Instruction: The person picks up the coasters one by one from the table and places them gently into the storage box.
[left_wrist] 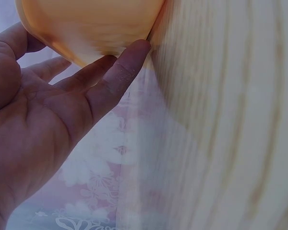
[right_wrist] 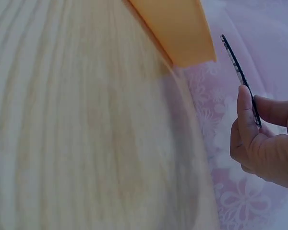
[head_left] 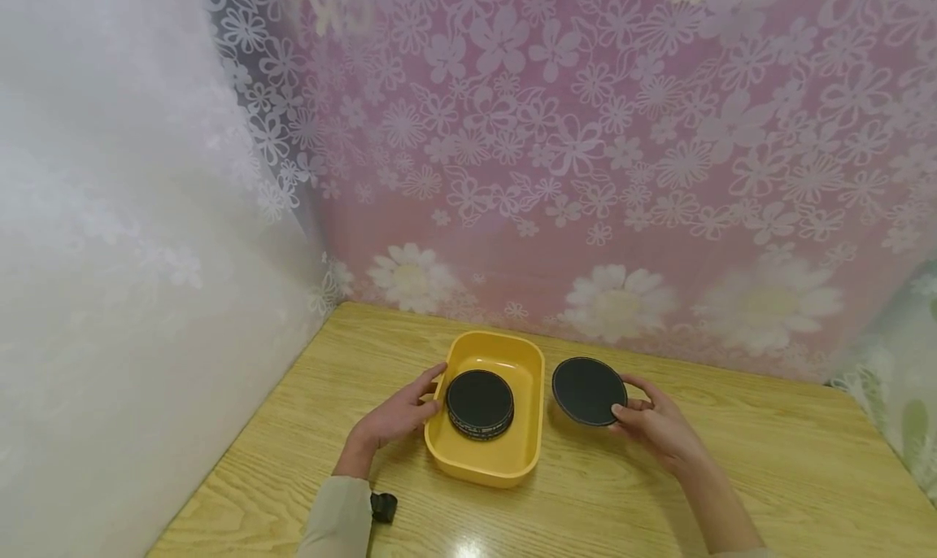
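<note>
A yellow rectangular tub (head_left: 505, 456) stands on the wooden table. Inside it lies a stack of round black coasters (head_left: 479, 399) with pale markings along their edges. My left hand (head_left: 398, 411) touches the tub's left side with extended fingers; the left wrist view shows the fingertips (left_wrist: 137, 50) against the outer wall. To the right of the tub, my right hand (head_left: 655, 428) pinches a round black coaster (head_left: 589, 391) by its right edge, between thumb and fingers. Seen edge-on in the right wrist view, this coaster (right_wrist: 236, 67) is thin and held up above the table.
The wood-grain table (head_left: 761, 444) extends on both sides of the tub. A pink curtain with white flowers (head_left: 512, 176) hangs along its back edge, and a whitish sheet (head_left: 132, 257) closes off the left side. A small black device (head_left: 383, 507) is at the left wrist.
</note>
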Demonstrator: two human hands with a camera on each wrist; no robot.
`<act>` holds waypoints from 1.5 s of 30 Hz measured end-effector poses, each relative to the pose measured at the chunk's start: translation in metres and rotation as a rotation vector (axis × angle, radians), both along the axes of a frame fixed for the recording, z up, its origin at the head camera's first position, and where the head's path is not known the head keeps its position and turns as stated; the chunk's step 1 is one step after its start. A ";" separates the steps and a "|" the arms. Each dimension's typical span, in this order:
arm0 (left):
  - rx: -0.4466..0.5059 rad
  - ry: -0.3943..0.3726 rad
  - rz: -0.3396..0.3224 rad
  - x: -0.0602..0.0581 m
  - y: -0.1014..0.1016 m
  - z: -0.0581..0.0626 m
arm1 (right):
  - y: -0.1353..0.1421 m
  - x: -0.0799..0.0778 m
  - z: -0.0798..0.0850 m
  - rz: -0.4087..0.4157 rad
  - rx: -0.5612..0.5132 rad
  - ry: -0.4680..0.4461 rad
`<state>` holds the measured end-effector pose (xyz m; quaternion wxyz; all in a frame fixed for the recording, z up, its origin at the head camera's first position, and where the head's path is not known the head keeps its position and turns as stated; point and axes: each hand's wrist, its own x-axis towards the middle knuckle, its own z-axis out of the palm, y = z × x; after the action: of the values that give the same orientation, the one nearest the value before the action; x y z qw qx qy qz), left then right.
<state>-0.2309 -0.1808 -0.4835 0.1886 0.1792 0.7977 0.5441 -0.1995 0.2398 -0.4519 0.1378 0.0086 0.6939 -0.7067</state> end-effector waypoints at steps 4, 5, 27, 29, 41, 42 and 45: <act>0.010 0.001 -0.002 0.000 -0.001 0.000 | -0.015 -0.007 0.009 -0.004 0.017 0.023; 0.011 0.002 -0.004 0.000 -0.002 0.000 | -0.019 -0.009 0.012 -0.005 0.015 0.026; 0.015 -0.001 -0.007 -0.001 -0.002 0.000 | -0.114 -0.034 0.025 0.068 0.212 0.111; 0.014 0.001 -0.009 -0.001 -0.002 0.000 | -0.121 -0.035 0.025 0.070 0.231 0.115; 0.016 0.018 -0.019 -0.001 -0.002 0.002 | -0.154 -0.043 0.021 0.104 0.350 0.132; 0.016 0.018 -0.023 -0.001 -0.002 0.002 | -0.156 -0.044 0.020 0.108 0.361 0.123; 0.022 0.017 -0.031 -0.001 -0.002 0.001 | -0.159 -0.046 0.017 0.112 0.389 0.101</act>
<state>-0.2323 -0.1826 -0.4824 0.1885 0.1984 0.7902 0.5484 -0.2451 0.0805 -0.4350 0.1378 -0.0390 0.8228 -0.5500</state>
